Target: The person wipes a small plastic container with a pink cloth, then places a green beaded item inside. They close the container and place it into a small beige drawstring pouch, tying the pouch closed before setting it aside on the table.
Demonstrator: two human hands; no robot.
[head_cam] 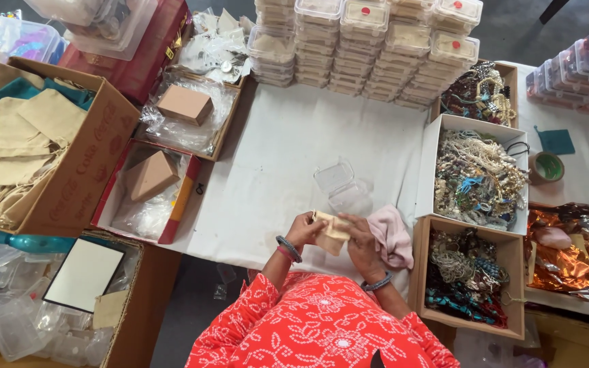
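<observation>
While we look down from the head camera, these lines give what shows.

Pouch: we see a small beige cloth pouch, soft and creased, its lower corner hanging loose; it is held above the near edge of the white cloth-covered table, just in front of the person in the red patterned top.
Left hand: our left hand is closed around the pouch's left edge, fingers curled onto the fabric.
Right hand: our right hand pinches the pouch's right side, fingers folded over it; how far the palm is open we cannot tell.
Wrists: both carry bangles.
Nearest things: a clear plastic box with its lid open lies on the table just beyond the hands; a pink cloth lies touching the right hand's outer side.
Right of us: open boxes of beaded jewellery.
Far side: stacks of lidded clear containers.
</observation>
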